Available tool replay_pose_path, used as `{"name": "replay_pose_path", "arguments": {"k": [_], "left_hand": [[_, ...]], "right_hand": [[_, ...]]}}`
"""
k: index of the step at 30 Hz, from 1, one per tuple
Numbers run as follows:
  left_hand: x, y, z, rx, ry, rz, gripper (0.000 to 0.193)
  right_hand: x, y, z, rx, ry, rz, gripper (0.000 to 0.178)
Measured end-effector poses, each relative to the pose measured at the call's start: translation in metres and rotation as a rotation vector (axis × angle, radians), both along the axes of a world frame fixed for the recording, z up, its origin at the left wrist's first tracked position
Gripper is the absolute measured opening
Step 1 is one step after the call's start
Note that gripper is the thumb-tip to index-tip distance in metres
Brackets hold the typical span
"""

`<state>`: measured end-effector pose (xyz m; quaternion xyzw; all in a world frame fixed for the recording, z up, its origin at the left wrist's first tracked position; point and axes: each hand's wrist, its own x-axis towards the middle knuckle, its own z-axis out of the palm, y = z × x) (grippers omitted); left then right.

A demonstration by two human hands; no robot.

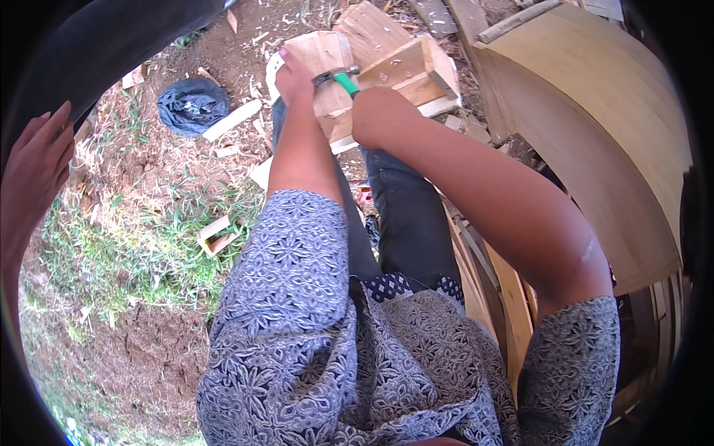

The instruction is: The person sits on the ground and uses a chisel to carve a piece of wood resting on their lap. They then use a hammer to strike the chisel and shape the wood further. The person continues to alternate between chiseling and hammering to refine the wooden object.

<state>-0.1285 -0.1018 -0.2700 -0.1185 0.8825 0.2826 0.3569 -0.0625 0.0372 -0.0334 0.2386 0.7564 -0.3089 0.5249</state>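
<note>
My right hand (381, 113) is closed round the green handle of a claw hammer (346, 83). The hammer's metal head lies just over a pale wooden box (390, 68) made of short boards, in front of my knees. At the box's left side my left hand (296, 80) grips the edge of an upright-looking board (321, 53), with one finger stretched along it. Most of its other fingers are hidden behind the hand. Whether a nail is under the hammer head cannot be made out.
Another person's hand (46, 152) hangs at the far left, by a dark-clothed leg (119, 52). A black plastic bag (192, 106) lies on the ground among wood offcuts (232, 120) and shavings. A large curved plywood panel (595, 111) stands close on my right.
</note>
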Motion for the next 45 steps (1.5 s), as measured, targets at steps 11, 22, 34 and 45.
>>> {"name": "replay_pose_path", "arguments": {"k": [11,22,34,45], "left_hand": [[0.025,-0.029,0.017,0.001,-0.058,0.144,0.093],[0.02,-0.017,0.051,0.081,-0.189,0.14,0.09],[0.037,-0.017,0.048,0.045,-0.06,-0.094,0.083],[0.032,-0.011,0.05,-0.087,-0.076,-0.089,0.084]], "right_hand": [[-0.035,-0.002,0.013,-0.054,0.013,0.207,0.029],[-0.044,-0.039,-0.008,-0.257,-0.008,0.443,0.035],[-0.038,0.021,0.012,-0.167,-0.124,0.297,0.027],[-0.03,-0.007,-0.026,0.048,-0.15,0.369,0.027]]}}
